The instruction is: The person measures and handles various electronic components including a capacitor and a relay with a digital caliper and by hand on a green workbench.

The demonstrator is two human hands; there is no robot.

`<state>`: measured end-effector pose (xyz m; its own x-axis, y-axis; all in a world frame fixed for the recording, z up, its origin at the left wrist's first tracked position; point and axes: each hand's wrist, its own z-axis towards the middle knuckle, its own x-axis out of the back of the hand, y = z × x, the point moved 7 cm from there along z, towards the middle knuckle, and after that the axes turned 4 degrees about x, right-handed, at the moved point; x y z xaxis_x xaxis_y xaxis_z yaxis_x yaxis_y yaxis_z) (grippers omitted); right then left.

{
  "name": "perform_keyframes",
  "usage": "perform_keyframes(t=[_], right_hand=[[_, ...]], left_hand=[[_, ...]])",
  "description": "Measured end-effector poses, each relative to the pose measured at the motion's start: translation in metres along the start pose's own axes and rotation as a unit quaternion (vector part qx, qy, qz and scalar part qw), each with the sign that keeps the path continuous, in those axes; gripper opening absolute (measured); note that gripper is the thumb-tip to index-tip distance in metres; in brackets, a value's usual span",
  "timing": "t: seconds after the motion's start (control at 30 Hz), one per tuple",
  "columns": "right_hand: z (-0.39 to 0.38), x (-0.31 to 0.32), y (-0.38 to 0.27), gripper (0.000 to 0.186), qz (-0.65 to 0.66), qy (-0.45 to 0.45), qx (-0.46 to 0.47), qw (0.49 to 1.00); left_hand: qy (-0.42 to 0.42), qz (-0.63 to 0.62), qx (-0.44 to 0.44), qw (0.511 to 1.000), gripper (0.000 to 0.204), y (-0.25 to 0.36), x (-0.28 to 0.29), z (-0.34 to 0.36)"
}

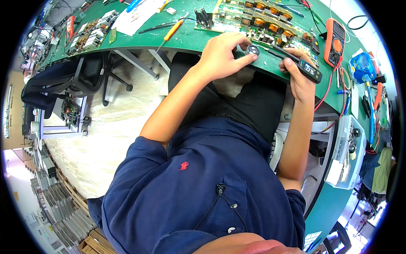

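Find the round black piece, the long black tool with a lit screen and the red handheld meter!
Round black piece [253,49]: head view, on its face.
Long black tool [310,70]: head view, on its screen.
Red handheld meter [336,45]: head view, on its dial.

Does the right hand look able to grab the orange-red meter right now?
Probably not without freeing its grip: the right hand already holds a black tool with a small screen. The orange-red meter does lie close by, though.
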<state>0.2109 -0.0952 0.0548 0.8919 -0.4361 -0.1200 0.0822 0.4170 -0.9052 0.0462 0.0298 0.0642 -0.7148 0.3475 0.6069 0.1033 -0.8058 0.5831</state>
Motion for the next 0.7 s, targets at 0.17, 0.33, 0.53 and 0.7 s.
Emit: perform_keyframes(t=[0.17,0.33,0.53,0.7], right_hand=[[-0.0002,-0.0017,0.0002,0.029,-0.002,-0.037,-0.013,0.999],[-0.0017,-0.0002,-0.0007,0.03,-0.014,-0.031,-0.004,0.999],[-0.0022,-0.0057,-0.0009,0.029,-0.042,-0.045,-0.007,0.998],[-0.0019,-0.0049,0.0002,0.029,-0.048,-0.033,-0.016,0.998]], left_hand=[[0.021,0.031,-0.024,0.999,0.031,0.0004,-0.0029,-0.0024],[0.041,0.051,-0.037,0.997,0.032,-0.0014,-0.0046,-0.0034],[0.046,0.073,-0.026,0.996,0.035,-0.0027,-0.005,-0.0051],[0.055,0.074,-0.036,0.995,0.036,-0.0019,-0.0051,-0.0052]])
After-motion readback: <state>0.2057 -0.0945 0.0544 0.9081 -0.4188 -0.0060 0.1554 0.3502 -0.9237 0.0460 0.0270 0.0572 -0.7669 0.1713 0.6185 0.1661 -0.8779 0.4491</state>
